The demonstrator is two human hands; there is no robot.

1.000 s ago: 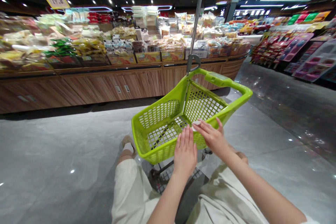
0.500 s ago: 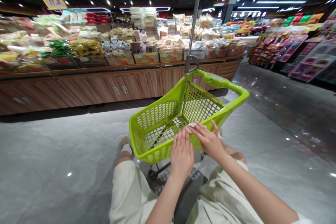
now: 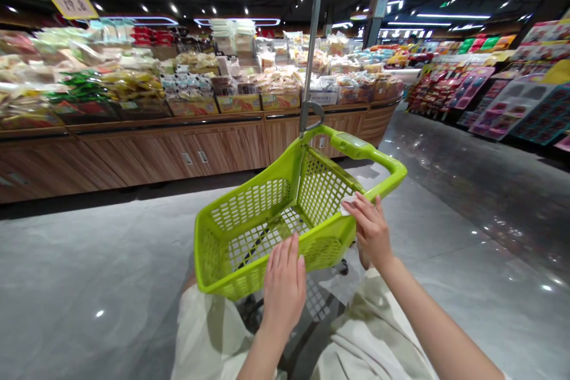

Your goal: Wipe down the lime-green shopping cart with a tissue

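Observation:
A lime-green shopping cart (image 3: pixel 249 190) with a lattice basket stands close in front of my knees, its handle at the upper right. My left hand (image 3: pixel 285 279) lies on the near rim, fingers stretched out and together, holding nothing. Farther right on the same rim, near the handle's base, my right hand (image 3: pixel 371 228) presses a white tissue (image 3: pixel 348 205) against the green plastic with its fingertips. The palm sides of both hands are turned away from me. Nothing lies in the part of the basket that shows.
A grey pole (image 3: pixel 312 41) rises from the cart's back corner. Behind it runs a wooden display counter (image 3: pixel 173 151) loaded with packaged snacks. Racks of packaged goods (image 3: pixel 503 104) stand at the right, across the shiny grey floor (image 3: pixel 449 202). A price sign (image 3: pixel 70 2) hangs upper left.
My right hand has slid the tissue right along the rim toward the handle, away from my left hand. My left hand stays on the rim. The view has shifted slightly.

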